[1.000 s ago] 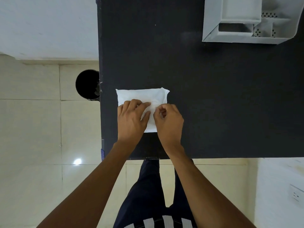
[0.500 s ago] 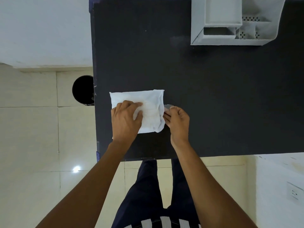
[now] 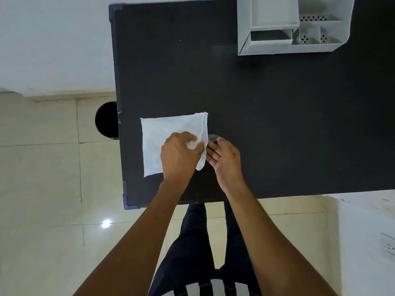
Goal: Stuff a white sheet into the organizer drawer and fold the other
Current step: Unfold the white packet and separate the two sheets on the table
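A folded white sheet lies flat near the front left of the black table. My left hand presses down on its right half, fingers curled on the cloth. My right hand is at the sheet's right edge, its fingers pinching that edge, which is slightly lifted. The white organizer stands at the back right of the table, with its drawer set in the lower left part. What the drawer holds cannot be seen.
A round black bin stands on the tiled floor against the table's left edge. The table's front edge runs just below my wrists. A white wall with a socket is at the right.
My right hand slid from the middle of the sheet to its right edge. My left hand moved right across the cloth. The sheet now looks wider and flatter.
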